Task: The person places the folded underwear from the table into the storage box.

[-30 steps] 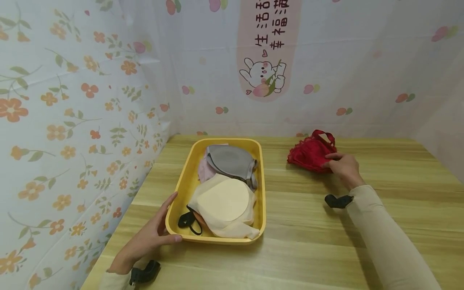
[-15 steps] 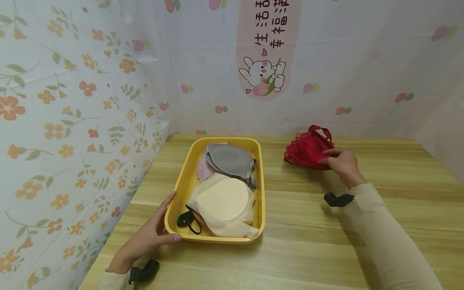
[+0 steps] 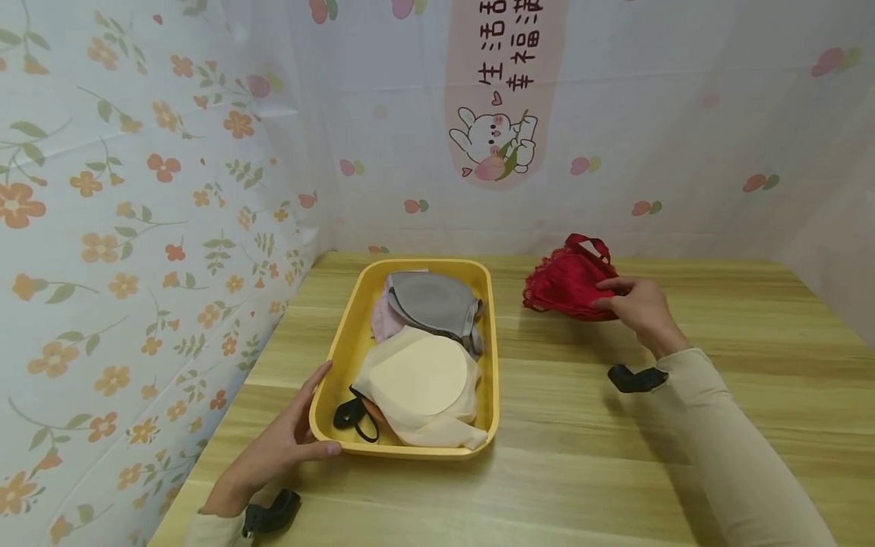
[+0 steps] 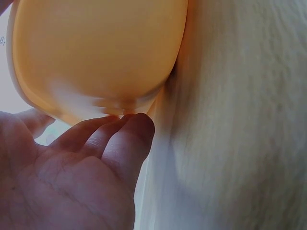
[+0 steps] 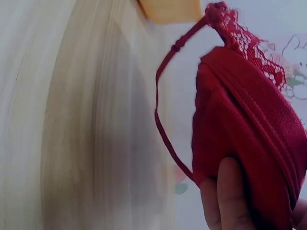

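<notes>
My right hand (image 3: 641, 310) pinches a red lace-trimmed bra (image 3: 569, 285) at its right side, right of the tray. In the right wrist view the red bra (image 5: 240, 129) shows a smooth folded cup, a lace edge and a thin looping strap (image 5: 157, 96), with the fingers (image 5: 232, 196) on its lower part. My left hand (image 3: 273, 448) rests against the near left corner of a yellow tray (image 3: 495, 365), thumb at the near side and fingers spread along the left side. Its fingertips (image 4: 141, 127) touch the outer wall in the left wrist view.
A grey bra (image 3: 434, 300), pale pink fabric (image 3: 388, 319) and a cream bra (image 3: 424, 380) lie in the tray, with a black strap piece (image 3: 350, 412) at its near left. The wooden table (image 3: 567, 471) meets a printed cloth backdrop (image 3: 383, 137) behind and at left.
My right hand has moved the red bra left, closer to the tray, and slightly up in view. The left hand and the tray have hardly moved.
</notes>
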A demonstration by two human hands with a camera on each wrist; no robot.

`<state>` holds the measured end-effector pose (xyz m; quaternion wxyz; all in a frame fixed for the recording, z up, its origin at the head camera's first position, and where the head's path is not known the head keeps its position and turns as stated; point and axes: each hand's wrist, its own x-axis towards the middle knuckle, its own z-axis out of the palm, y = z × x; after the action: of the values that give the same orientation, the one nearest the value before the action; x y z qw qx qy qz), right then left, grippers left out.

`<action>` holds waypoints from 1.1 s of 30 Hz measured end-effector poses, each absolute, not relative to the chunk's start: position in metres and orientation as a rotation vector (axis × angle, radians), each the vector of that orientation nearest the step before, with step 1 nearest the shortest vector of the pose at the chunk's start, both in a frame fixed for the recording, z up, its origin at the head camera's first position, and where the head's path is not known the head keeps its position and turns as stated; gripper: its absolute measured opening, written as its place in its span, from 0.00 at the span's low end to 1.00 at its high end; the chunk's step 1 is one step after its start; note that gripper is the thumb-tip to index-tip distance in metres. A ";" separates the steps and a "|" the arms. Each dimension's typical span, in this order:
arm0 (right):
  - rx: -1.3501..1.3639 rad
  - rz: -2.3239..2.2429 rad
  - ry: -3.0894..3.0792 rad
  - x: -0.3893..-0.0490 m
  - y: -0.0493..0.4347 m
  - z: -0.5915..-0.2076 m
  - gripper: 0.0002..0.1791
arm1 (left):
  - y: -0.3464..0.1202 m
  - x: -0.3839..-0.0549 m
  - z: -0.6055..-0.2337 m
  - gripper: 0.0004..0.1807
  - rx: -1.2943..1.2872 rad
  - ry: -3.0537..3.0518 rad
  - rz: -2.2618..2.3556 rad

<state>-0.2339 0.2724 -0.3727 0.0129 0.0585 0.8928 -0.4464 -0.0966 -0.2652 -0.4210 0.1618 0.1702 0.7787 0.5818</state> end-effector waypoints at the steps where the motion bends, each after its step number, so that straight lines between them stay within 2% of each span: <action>1: 0.162 -1.389 2.776 -0.233 0.271 -0.371 0.27 | -0.265 -0.096 -0.421 0.59 0.493 2.228 1.658; 33: -0.177 -1.256 2.746 -0.204 0.220 -0.330 0.23 | -0.264 -0.096 -0.420 0.59 0.492 2.264 1.636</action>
<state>-0.2042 0.2196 -0.3296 0.0582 -0.0585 0.9063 -0.4144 -0.0957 -0.2640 -0.4200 0.1522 0.1716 0.7889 0.5701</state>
